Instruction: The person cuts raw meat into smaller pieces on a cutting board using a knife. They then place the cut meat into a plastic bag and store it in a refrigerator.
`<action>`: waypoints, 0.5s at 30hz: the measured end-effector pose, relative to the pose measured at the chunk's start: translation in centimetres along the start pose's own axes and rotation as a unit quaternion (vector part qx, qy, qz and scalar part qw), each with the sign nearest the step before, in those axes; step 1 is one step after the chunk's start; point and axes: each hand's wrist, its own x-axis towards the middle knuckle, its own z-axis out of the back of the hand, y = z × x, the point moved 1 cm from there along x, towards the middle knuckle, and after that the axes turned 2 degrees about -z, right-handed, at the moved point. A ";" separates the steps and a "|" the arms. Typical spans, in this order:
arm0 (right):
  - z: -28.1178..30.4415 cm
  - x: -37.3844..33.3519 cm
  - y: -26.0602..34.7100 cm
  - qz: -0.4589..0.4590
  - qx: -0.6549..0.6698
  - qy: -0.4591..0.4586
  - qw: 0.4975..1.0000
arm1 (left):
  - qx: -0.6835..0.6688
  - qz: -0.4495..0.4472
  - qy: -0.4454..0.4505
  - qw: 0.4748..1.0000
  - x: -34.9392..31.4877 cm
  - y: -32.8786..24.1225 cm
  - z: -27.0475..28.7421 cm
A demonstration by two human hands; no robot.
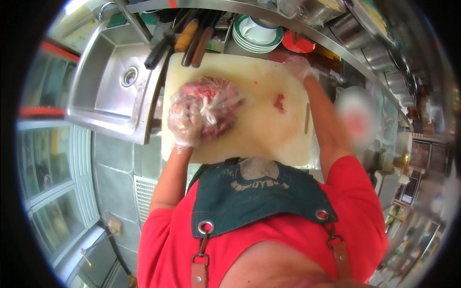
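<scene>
Kitchen table, white cutting board (259,129) | left hand (186,126), gloved, clutches plastic bag of raw meat (211,108) at its knot | right hand (297,66) reaches far corner, grip unclear | bag likely soft, heavy, slippery; take hold by the knot | sink (113,91) left of left hand.

The gloved left hand (185,124) grips a clear bag of raw meat (211,106) on the pale cutting board (259,129); the right hand (297,66) reaches the board's far edge.

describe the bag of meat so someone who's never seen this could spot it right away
Start at the big pale cutting board beside the steel sink. On its left half lies a clear plastic bag of red minced meat, gripped by the gloved left hand. It is the only knotted, bulging bundle there.
</scene>
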 end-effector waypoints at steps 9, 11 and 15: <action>-5.1 7.0 1.8 -0.087 -0.066 -0.065 0.992 | -0.051 -0.002 -0.012 0.999 0.3 0.2 -0.3; -4.5 7.1 3.8 -0.028 -0.197 -0.029 0.980 | -0.040 -0.003 -0.008 0.999 0.2 0.2 0.2; -3.2 6.2 2.1 0.057 -0.309 0.013 0.949 | -0.054 -0.022 -0.010 0.998 0.5 0.5 -0.1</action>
